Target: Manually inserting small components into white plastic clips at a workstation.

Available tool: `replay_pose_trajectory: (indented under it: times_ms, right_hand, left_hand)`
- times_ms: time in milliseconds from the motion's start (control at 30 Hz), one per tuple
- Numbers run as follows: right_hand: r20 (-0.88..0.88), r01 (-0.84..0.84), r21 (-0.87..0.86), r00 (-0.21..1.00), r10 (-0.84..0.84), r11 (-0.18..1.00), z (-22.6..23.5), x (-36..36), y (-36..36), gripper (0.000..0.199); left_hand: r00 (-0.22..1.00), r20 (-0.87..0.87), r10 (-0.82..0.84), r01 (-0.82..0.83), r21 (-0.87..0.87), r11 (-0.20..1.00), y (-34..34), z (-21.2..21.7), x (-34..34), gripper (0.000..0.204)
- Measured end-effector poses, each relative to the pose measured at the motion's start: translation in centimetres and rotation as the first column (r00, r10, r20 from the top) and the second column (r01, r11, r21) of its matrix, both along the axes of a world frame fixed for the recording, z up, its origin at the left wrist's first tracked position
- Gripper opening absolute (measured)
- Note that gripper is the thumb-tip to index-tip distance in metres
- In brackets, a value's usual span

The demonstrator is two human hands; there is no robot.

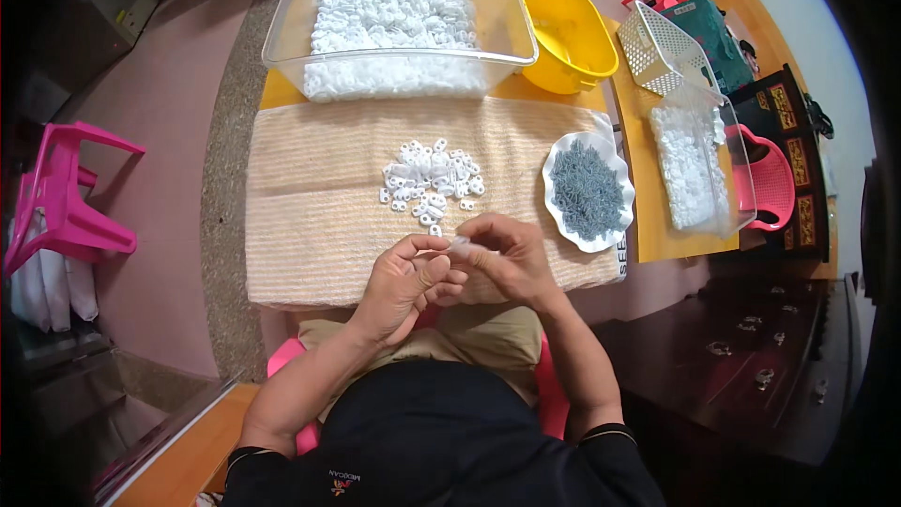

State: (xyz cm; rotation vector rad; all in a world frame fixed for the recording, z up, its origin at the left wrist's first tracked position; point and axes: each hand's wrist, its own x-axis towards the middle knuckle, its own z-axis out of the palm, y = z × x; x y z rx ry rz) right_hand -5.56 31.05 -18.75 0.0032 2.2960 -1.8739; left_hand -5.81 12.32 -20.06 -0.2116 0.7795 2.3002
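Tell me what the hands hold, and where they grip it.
Both hands, left hand and right hand, pinch one small white plastic piece between fingertips; exact grip spot unclear.

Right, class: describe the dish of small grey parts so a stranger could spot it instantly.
Start at the striped cloth covering the low table. At its right edge sits a white scalloped dish. It alone holds dark grey pieces; the tubs nearby hold white ones.

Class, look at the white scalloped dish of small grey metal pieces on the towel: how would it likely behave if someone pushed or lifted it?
The white scalloped dish is heaped with grey metal pieces, so probably heavy for its size. It looks shallow, so tilting would likely spill them. Resting on the striped towel, it would probably drag rather than slide.
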Motion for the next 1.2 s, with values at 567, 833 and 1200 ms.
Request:
replay_pose_trajectory:
  times_ms: [567, 833, 1200]
  right_hand:
    - [-0.615, 0.554, 0.253, 0.725, -0.31, 0.793, 3.5, -12.9, 8.7, 0.034]
    - [-0.282, 0.099, 0.539, 0.957, 0.068, 0.836, -0.5, -5.6, 2.2, 0.014]
    - [-0.224, 0.062, 0.831, 0.947, 0.23, 0.553, -0.2, -3.9, 0.3, 0.017]
  left_hand:
    - [0.942, -0.333, 0.039, -0.143, -0.294, 0.945, -1.2, -1.2, -0.4, 0.014]
    - [0.909, -0.407, 0.086, -0.235, -0.332, 0.914, -1.6, -1.3, -1.2, 0.014]
    - [0.911, -0.392, 0.128, -0.27, -0.332, 0.904, -1.5, -1.6, -1.4, 0.013]
